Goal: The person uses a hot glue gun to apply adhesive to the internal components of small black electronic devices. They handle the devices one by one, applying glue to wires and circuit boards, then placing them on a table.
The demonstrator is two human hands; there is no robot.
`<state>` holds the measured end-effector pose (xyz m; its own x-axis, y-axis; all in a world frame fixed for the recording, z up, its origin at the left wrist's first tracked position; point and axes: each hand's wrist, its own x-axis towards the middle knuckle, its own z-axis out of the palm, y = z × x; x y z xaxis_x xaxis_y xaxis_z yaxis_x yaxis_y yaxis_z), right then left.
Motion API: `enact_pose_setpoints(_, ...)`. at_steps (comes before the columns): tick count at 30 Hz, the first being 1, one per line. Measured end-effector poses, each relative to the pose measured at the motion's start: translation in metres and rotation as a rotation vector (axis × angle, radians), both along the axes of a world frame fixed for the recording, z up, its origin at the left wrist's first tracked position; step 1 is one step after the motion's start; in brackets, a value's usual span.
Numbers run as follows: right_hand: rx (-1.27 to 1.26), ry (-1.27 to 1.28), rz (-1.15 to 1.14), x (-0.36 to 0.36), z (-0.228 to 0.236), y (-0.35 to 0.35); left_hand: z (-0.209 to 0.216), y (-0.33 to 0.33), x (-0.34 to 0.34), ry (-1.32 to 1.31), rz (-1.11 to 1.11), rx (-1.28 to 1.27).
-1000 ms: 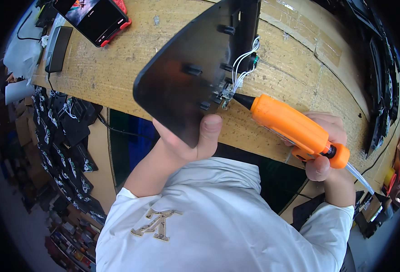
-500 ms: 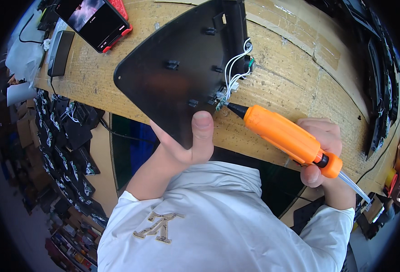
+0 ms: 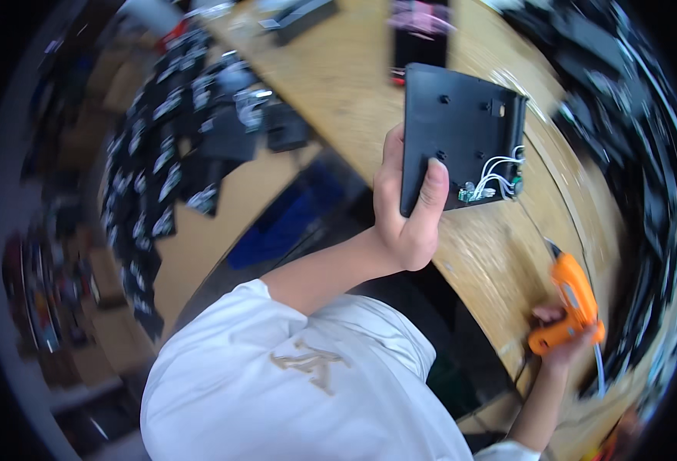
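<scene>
My left hand (image 3: 411, 211) grips a black plastic panel (image 3: 461, 127) by its near left edge, thumb on the inner face. The panel is raised over the table. White wires (image 3: 496, 163) run along its lower right side, between a small green circuit board (image 3: 473, 192) and a round green part at the edge. Lower and to the right, my right hand (image 3: 561, 338) is wrapped round the handle of an orange hot glue gun (image 3: 575, 296). Its dark nozzle points up and left, apart from the panel. A clear glue stick (image 3: 600, 369) sticks out of its rear.
Beyond the panel a phone (image 3: 419, 42) lies on the wooden table (image 3: 338, 96). Many similar black panels with wires (image 3: 165, 161) are laid out at the left. Stacked black parts (image 3: 638, 192) line the right side. A dark box (image 3: 300, 19) sits at the far edge.
The glue gun's nozzle has moved away from the circuit board, down and right. My left hand has lifted and turned the panel. The whole view has swung round and is blurred.
</scene>
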<state>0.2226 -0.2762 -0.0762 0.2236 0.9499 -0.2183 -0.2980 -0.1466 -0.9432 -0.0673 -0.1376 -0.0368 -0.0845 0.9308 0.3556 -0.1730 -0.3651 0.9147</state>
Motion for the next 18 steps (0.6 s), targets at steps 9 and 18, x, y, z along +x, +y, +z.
enact_pose_setpoints(9,0.15,-0.005,0.021,-0.006,0.012,0.026,0.02,-0.009,-0.425,-0.138,1.253,-0.118)
enact_pose_setpoints(18,0.065,-0.153,-0.101,-0.014,0.02,0.032,0.013,-0.161,-0.645,-0.489,1.145,-0.382)
